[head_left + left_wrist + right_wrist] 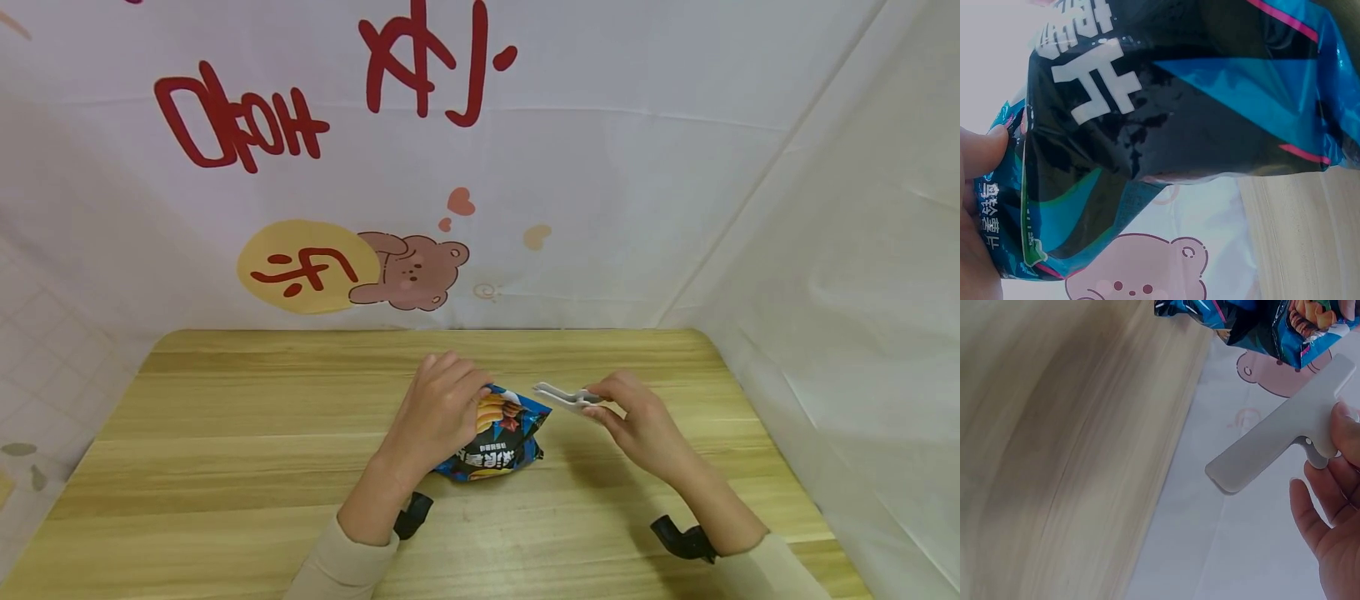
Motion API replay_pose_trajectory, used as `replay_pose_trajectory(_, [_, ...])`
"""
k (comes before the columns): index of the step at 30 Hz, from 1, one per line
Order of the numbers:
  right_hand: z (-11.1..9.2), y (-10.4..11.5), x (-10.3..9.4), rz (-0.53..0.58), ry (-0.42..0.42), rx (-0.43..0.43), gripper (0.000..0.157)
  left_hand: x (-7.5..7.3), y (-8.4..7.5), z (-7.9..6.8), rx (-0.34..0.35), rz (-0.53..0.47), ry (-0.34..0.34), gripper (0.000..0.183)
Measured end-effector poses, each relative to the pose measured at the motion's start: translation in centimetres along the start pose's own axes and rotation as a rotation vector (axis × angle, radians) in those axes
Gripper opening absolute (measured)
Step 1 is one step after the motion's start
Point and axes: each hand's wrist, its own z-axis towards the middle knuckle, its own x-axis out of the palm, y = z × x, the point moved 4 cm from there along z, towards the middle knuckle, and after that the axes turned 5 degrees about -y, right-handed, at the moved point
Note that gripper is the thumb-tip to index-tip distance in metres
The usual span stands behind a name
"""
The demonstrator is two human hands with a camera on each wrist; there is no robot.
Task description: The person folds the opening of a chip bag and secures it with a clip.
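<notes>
A dark blue and black bag of potato chips point(495, 446) stands above the table, its top edge folded over. My left hand point(444, 408) grips the bag by that upper edge; in the left wrist view the thumb presses on the bag's fold point(1007, 206). To the right, my right hand point(637, 417) pinches the handle end of a light grey bag clip point(566, 395) between thumb and fingers. In the right wrist view the long clip point(1285, 434) points away from the hand, a short gap from the bag point(1272, 328).
Both hands work over a wooden table point(247, 433). Behind it hangs a white cloth point(615, 192) printed with red characters and a pink bear point(420, 271). A black strap end point(682, 537) hangs at each wrist.
</notes>
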Motion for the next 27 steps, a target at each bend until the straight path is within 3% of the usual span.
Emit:
replay_pose_trajectory(8, [0.4,0.3,0.7,0.053,-0.017,-0.055,0.016,0.0,0.0,0.0,0.009,0.0,-0.012,0.01])
replay_pose_trajectory(14, [0.6,0.5,1.4,0.083,-0.008,-0.053,0.025,0.1,0.0,0.0,0.013,-0.001,-0.018,0.01])
replay_pose_trajectory(18, [1.0,0.8,1.8,0.09,-0.017,-0.05,0.014,0.0,0.0,0.0,0.002,-0.01,-0.006,0.008])
replay_pose_trajectory(23, [1.4,1.3,2.3,0.098,-0.029,-0.038,0.038,-0.1,0.0,0.0,-0.006,-0.021,0.0,0.007])
replay_pose_trajectory(27, [1.6,1.4,2.6,0.101,-0.03,-0.03,0.038,0.0,0.0,0.0,0.004,-0.015,-0.012,0.007])
